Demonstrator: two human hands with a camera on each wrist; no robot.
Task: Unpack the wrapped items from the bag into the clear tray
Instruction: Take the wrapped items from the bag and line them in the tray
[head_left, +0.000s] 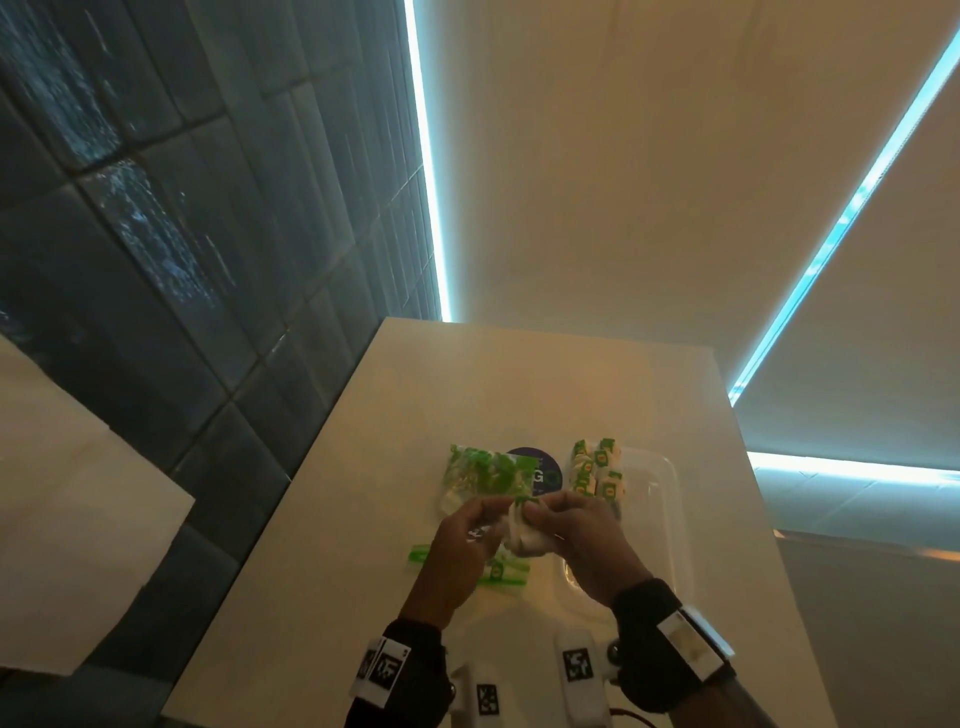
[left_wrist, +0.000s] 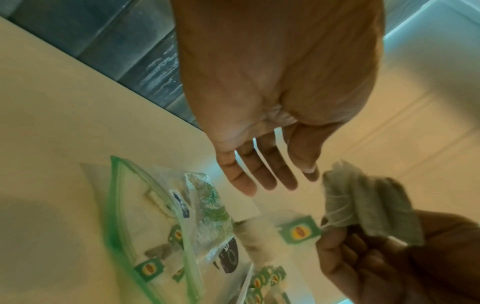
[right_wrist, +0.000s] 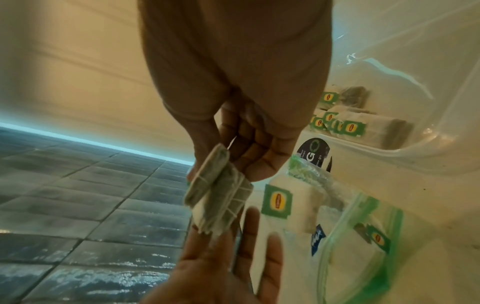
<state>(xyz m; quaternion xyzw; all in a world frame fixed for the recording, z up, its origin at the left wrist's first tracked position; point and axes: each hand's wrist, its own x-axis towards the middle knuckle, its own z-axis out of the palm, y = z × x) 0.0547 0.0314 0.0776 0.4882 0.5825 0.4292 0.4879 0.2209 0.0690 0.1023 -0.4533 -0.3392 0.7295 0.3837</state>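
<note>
My right hand (head_left: 576, 535) pinches a bundle of tea bags (right_wrist: 218, 195) tied with string, its green tag (left_wrist: 301, 229) hanging loose. My left hand (left_wrist: 270, 179) is open with straight fingers, and its fingertips touch the underside of the bundle (head_left: 522, 535). Both hands hover over the zip bag (head_left: 498, 571) with the green seal, which lies flat on the table. In the zip bag (left_wrist: 122, 216) lie a few more tagged tea bags (left_wrist: 149, 269). The clear tray (head_left: 670, 483) sits to the right and holds several tagged tea bags (head_left: 597, 467) at its far end.
A crumpled clear wrapper (head_left: 483, 475) with green print lies beyond the hands, next to a dark round label (head_left: 540, 470). The pale table (head_left: 519, 395) ends at the left over dark tiles (head_left: 156, 260). White marker blocks (head_left: 576, 670) stand near the front edge.
</note>
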